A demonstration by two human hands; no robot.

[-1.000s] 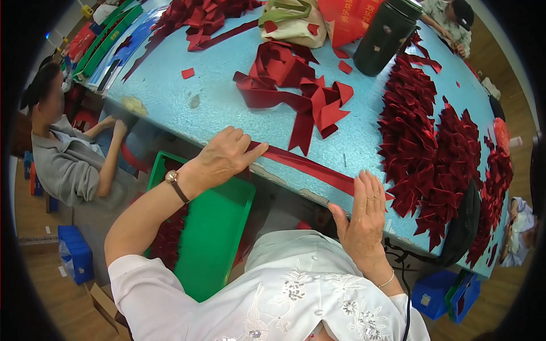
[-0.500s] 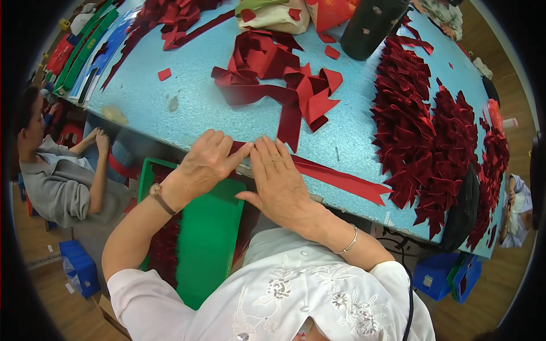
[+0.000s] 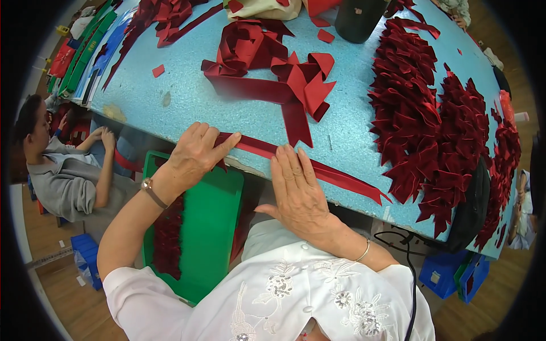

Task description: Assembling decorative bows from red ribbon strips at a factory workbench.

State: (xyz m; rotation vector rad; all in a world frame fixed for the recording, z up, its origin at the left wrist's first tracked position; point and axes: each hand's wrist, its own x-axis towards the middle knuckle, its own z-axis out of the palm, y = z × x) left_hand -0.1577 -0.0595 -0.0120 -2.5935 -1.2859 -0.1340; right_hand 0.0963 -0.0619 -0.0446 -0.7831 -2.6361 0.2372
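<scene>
Head view: both hands press a long flat dark red velvet ribbon strip (image 3: 296,161) along the near edge of the speckled light-blue table (image 3: 187,108); left hand (image 3: 196,153) fingers extended, right hand (image 3: 296,190) apparently flat, neither pinching.

Dark red ribbon (image 3: 318,169); speckled light-blue table (image 3: 187,108); green bin (image 3: 207,227).

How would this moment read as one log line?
left hand: pressing ribbon | right hand: flat on ribbon | ribbon: along table edge | bow pile: right
</scene>
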